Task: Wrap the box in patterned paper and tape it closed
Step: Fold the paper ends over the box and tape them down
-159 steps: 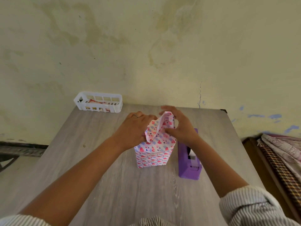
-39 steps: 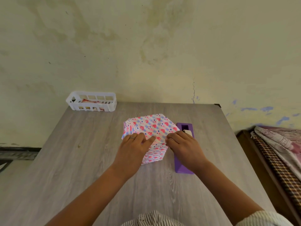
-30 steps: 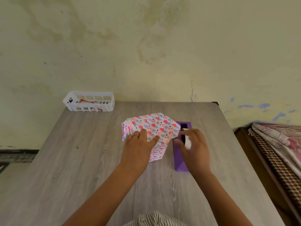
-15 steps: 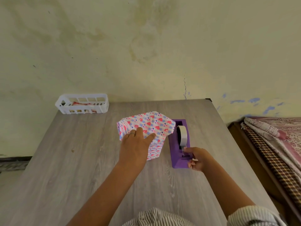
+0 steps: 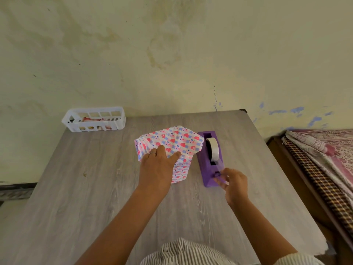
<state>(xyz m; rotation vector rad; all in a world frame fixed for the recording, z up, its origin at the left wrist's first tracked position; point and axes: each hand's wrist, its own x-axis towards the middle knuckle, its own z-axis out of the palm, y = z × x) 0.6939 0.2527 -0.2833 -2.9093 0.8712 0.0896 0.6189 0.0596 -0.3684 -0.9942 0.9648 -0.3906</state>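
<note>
1. Box wrapped in heart-patterned paper stood upright on the grey wood-grain desk, just left of centre in the frame, its folded top flaps spread wide and its lower side face showing below them.
2. At the bottom edge of the frame lay a striped sleeve, with both bare forearms reaching up from it toward the middle.
3. At centre, the left hand pressed down on the near part of the folded paper top, fingers fairly straight and a ring on one finger; the thumb pointed right along the fold.
4. Lower right of centre, the right hand pinched the free end of a clear tape strip between thumb and fingers, right at the near end of the dispenser.
5. A purple tape dispenser sat on the desk just to the right of the box, lengthwise away from the person, with a white tape roll standing in its slot; the strip ran from the roll down to the pinching fingers.
6. In the upper left part of the desk, against the wall, stood a white slotted basket with some reddish items inside, too small to make out.
7. At the right edge of the frame, a patterned cloth lay on a bed beside the desk.
8. A stained, yellowish wall filled the upper half of the frame.
</note>
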